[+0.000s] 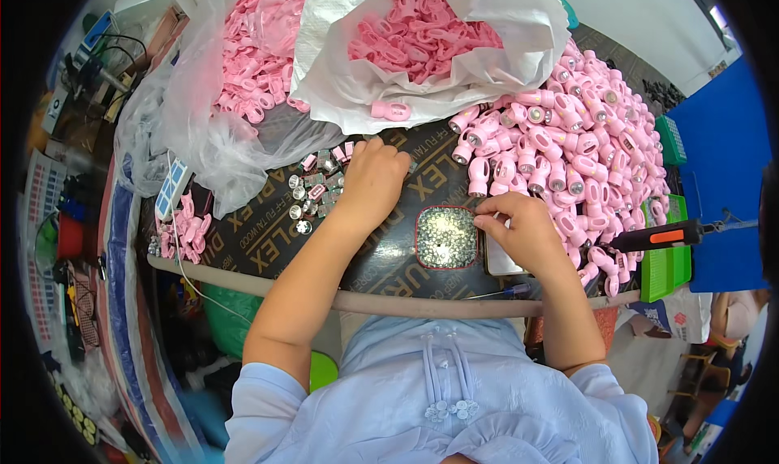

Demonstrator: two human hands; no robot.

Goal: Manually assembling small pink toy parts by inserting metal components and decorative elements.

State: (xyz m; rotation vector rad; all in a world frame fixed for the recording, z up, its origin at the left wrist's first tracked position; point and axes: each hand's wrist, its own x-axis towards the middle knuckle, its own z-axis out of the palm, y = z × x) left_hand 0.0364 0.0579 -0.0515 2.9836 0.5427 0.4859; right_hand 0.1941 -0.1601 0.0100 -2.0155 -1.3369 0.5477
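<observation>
My left hand [377, 180] reaches to a cluster of small metallic and pink parts [320, 188], its fingers curled down at the cluster's right edge. What they grip is hidden beneath them. Beside a rounded clear tray with a red rim [418, 241], filled with tiny shiny metal pieces [448, 237], is my right hand [523, 230]. Its thumb and index finger are pinched together at the tray's upper right corner; anything between them is too small to name. Under that hand lies a flat, pale rectangular object [501, 259], partly covered.
A large heap of pink torch-shaped pieces [568, 139] fills the right side. Behind stands a white sack [324, 82] of pink shells; a clear bag [195, 99] holds more. A black and orange power screwdriver [661, 237] hangs right, above a green basket [667, 265]. A thin screwdriver [511, 290] lies near the front edge.
</observation>
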